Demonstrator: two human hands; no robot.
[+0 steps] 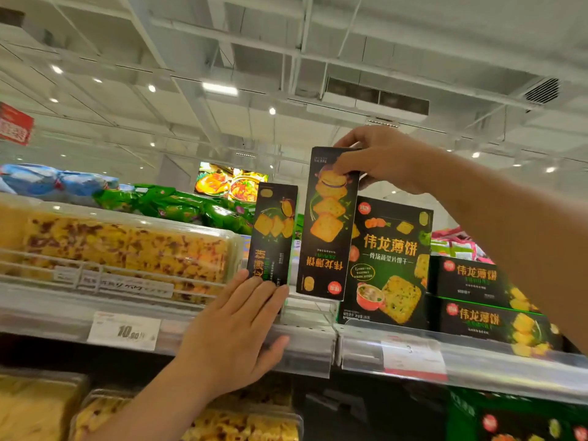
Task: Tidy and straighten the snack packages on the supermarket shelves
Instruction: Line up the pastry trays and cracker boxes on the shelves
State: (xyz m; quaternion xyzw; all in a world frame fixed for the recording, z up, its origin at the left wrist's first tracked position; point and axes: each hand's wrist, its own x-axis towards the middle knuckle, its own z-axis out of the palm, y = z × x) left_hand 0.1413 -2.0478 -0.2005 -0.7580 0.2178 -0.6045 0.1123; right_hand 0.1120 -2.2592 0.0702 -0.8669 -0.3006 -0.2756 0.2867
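Supermarket shelf (305,342), right hand (378,160) pinching upside-down cracker box (327,237), left hand (235,332) flat against neighbouring box (273,230)

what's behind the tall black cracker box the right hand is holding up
Behind the held box stands a wider black cracker box, front facing out, its left edge covered. The right hand pinches the held box's top. Anything further back on the shelf is hidden.
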